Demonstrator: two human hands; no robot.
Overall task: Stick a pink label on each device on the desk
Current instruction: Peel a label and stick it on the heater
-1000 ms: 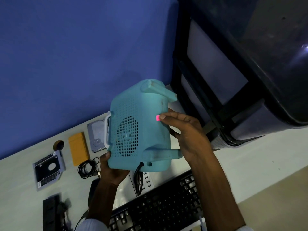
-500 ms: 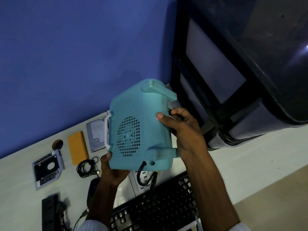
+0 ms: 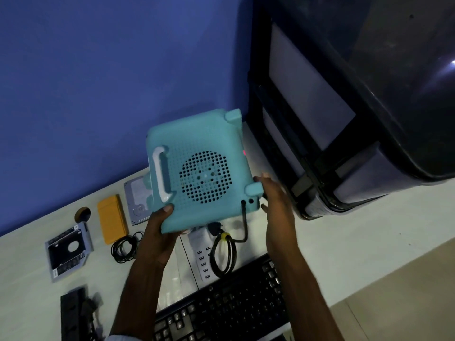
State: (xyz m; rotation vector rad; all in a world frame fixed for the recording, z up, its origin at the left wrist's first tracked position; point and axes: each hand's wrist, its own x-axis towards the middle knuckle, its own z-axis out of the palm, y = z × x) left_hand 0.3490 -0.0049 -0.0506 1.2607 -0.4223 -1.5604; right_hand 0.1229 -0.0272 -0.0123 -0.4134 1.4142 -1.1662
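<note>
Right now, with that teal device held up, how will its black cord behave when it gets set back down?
Probably floppy: the black cord droops from the teal device to a tied coil on the desk. It may drag or snag. The left hand grips one corner, so the device likely isn't heavy.

Dim, bluish lighting. Small glare spot on dark cabinet [image 3: 451, 62] at right edge. Hands and desk edges motion-blurred; wide-angle distortion.

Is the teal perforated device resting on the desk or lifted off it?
Lifted. The teal perforated device is tilted above the desk, left hand gripping its lower corner, right hand beside it, black cord dangling.
</note>
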